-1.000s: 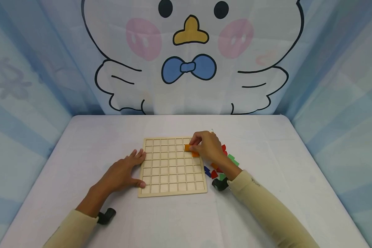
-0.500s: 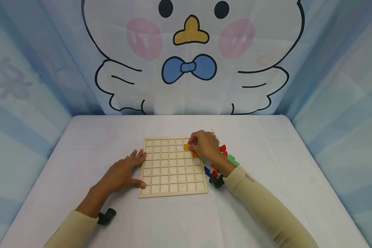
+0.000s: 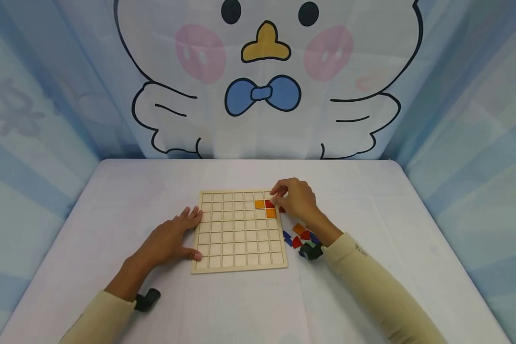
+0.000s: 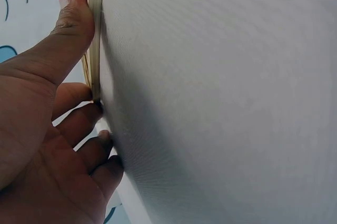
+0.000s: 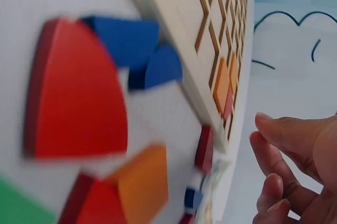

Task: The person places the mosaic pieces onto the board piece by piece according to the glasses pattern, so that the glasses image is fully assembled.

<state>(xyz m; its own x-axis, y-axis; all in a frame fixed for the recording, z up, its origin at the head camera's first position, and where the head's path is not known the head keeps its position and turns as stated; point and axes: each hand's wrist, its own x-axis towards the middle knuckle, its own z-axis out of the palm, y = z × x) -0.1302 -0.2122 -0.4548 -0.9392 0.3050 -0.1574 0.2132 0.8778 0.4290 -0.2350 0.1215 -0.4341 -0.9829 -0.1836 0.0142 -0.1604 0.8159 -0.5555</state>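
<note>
Resting against the left rim of a gridded wooden board, the left hand is spread, with the thumb set apart from the fingers and nothing closed within its grasp; most of the board's compartments are left bare, while one orange tile and a red piece are seated side by side in the second row from the far edge, and another orange tile below the red; near that piece, the right hand is held loosely curled, thumb and forefinger slightly parted, nothing seen between them; beside the board, loose blue pieces and a red quarter-round are scattered on the white table.
</note>
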